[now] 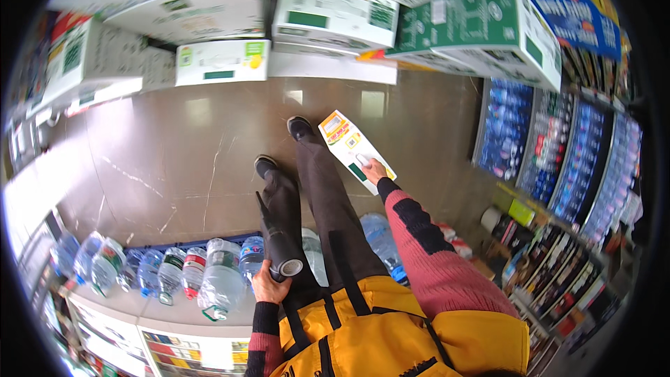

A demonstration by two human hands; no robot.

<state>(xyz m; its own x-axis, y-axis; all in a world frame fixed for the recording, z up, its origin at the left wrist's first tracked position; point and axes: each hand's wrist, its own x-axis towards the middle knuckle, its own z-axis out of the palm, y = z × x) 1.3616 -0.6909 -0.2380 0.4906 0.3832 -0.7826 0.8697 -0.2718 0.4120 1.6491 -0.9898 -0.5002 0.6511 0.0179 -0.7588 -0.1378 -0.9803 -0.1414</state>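
Low at the left, my left hand (271,285) is closed around a black handheld device with a long tapered nozzle (280,244). Its narrow tip points away from me and its round, grey-rimmed end faces up. My right hand (375,169) reaches forward and grips the near part of a long white carton (352,145), which has an orange and yellow end and a green patch. The thumb lies on top of the carton, while the fingers beneath are hidden. Whether the carton touches the floor, I cannot tell.
Large white-and-green cartons (335,17) stand along the far side, with a green carton (474,24) at their right. Water bottles (223,265) line a shelf at the near left. Packs of bottles (551,146) fill the right side. My shoes (299,128) rest on the shiny brown floor (188,160).
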